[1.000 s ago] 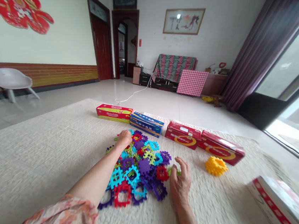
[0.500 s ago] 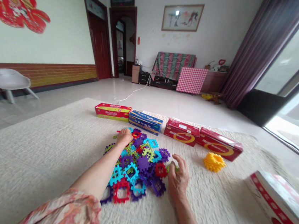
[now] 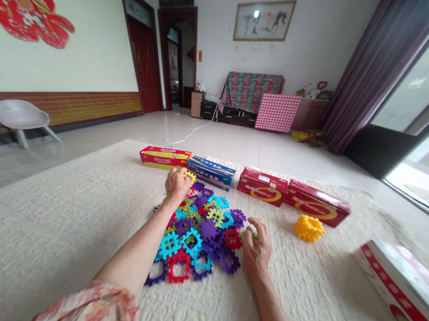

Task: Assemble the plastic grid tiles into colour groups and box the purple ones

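A bright room with a pale tiled floor surrounded a cream textured mat that filled the lower view. At its right lay a large white-and-red box; along its far part ran four smaller boxes: a red-and-yellow box, a blue box and two dark red boxes. Nearer, in the middle, spread a loose pile of notched plastic pieces in purple, turquoise, red and lime. The person's right hand was at the pile's right edge, its grip apart, thumb and fingers curved. The left hand was over the pile's far left part. Well right of the pile, in front of the dark red boxes, sat a yellow cluster of similar pieces. Among single pieces, a lime piece lay by the right thumb; contact could not be told. A yellow piece showed at the left fingertips, the grip apparently pinched on it, just before the blue box. It seemed best held by one edge and lifted straight up, lest its teeth snag neighbours; the free right hand could steady the pile.
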The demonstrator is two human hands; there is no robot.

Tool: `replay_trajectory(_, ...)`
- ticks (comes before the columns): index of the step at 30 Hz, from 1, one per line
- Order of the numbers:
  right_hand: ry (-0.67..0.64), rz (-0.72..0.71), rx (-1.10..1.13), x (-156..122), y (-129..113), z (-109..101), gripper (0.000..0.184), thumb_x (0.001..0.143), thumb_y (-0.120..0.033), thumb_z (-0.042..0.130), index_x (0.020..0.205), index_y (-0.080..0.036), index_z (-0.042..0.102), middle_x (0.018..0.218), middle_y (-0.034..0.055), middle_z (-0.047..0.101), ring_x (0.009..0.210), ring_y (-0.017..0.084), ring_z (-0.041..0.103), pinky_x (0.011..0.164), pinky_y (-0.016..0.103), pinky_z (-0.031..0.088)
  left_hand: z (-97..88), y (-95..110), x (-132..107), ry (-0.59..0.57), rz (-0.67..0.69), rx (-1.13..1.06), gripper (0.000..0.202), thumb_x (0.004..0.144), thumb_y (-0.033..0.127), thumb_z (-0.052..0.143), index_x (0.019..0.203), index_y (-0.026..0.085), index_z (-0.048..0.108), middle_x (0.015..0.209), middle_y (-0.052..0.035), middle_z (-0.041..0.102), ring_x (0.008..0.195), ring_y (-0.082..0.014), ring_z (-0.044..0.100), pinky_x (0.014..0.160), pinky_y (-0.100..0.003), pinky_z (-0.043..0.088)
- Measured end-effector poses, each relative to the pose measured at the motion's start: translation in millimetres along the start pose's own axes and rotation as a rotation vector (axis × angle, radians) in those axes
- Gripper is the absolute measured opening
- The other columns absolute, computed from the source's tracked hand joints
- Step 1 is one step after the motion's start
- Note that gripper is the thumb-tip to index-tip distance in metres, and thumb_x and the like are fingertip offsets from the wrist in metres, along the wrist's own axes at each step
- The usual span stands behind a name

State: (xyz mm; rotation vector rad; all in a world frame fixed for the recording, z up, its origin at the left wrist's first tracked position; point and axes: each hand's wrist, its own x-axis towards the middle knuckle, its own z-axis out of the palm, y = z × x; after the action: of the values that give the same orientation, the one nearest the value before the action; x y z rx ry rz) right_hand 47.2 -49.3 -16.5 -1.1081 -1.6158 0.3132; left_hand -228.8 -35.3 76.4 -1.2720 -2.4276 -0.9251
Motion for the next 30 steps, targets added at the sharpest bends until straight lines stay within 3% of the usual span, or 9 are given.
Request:
replay_trajectory(2,-0.004,-0.003,0.011,0.2,-2.3,-0.6,0.027,0.082,-0.023,0.044,0.104,-0.020,0.060,0.103,0.0074,0.062,0.097,0.021,0.060,0.086,0.037,0.048,-2.7,11.9,-9.4,0.002,-0.016,-0.084,0.037,0.080,0.018,0.050,0.113,0.021,0.067,0.103,-0.0082,0.067,0.098,-0.0200,0.060,0.087,-0.026,0.044)
replay_trajectory(8,-0.062,-0.194,0.010,-3.3,-15.8,-3.8,0.047,0.081,-0.022,0.051,0.128,-0.020,0.046,0.130,0.0122,0.051,0.123,0.025,0.047,0.102,0.046,0.040,13.7,59.8,-66.4,-0.338,0.018,-0.293,0.036,0.074,0.015,0.056,0.106,0.019,0.071,0.092,-0.0037,0.073,0.086,-0.0165,0.064,0.080,-0.023,0.046)
replay_trajectory(11,-0.161,-0.261,-0.084,-5.7,-17.1,-4.2,0.054,0.080,-0.022,0.054,0.133,-0.020,0.042,0.138,0.0121,0.047,0.131,0.028,0.038,0.106,0.051,0.033,19.1,74.2,-88.1,-0.423,0.066,-0.313,0.035,0.073,0.014,0.057,0.103,0.018,0.073,0.086,-0.0040,0.073,0.084,-0.0164,0.064,0.080,-0.023,0.046)
replay_trajectory(16,-0.248,-0.228,-0.163,-5.9,-16.1,-3.7,0.053,0.078,-0.022,0.057,0.130,-0.023,0.045,0.139,0.0095,0.048,0.133,0.030,0.035,0.104,0.052,0.033,14.0,84.5,-100.2,-0.446,0.122,-0.314,0.035,0.074,0.014,0.057,0.106,0.017,0.072,0.089,-0.0044,0.073,0.083,-0.0154,0.063,0.080,-0.023,0.046)
replay_trajectory(21,-0.189,-0.218,-0.180,-4.7,-20.6,-4.7,0.051,0.078,-0.019,0.055,0.128,-0.023,0.047,0.139,0.0095,0.047,0.132,0.030,0.034,0.105,0.051,0.030,9.7,91.2,-106.5,-0.453,0.166,-0.295,0.035,0.075,0.013,0.057,0.107,0.019,0.071,0.092,-0.0039,0.072,0.082,-0.0141,0.062,0.081,-0.022,0.046)
replay_trajectory(26,-0.214,-0.207,-0.227,-1.4,-24.8,-11.0,0.045,0.079,-0.018,0.054,0.123,-0.023,0.050,0.129,0.0079,0.054,0.123,0.026,0.042,0.102,0.045,0.032,15.6,93.9,-110.6,-0.447,0.242,-0.271,0.035,0.075,0.011,0.056,0.104,0.020,0.072,0.091,-0.0042,0.072,0.082,-0.0143,0.062,0.080,-0.022,0.046)
replay_trajectory(30,-0.272,-0.171,-0.289,2.4,-29.5,-21.0,0.051,0.076,-0.019,0.056,0.126,-0.021,0.047,0.124,0.0098,0.055,0.112,0.027,0.047,0.097,0.044,0.034,19.6,95.7,-113.3,-0.456,0.282,-0.299,0.034,0.075,0.012,0.055,0.104,0.018,0.072,0.092,-0.0052,0.071,0.079,-0.0144,0.063,0.078,-0.022,0.046)
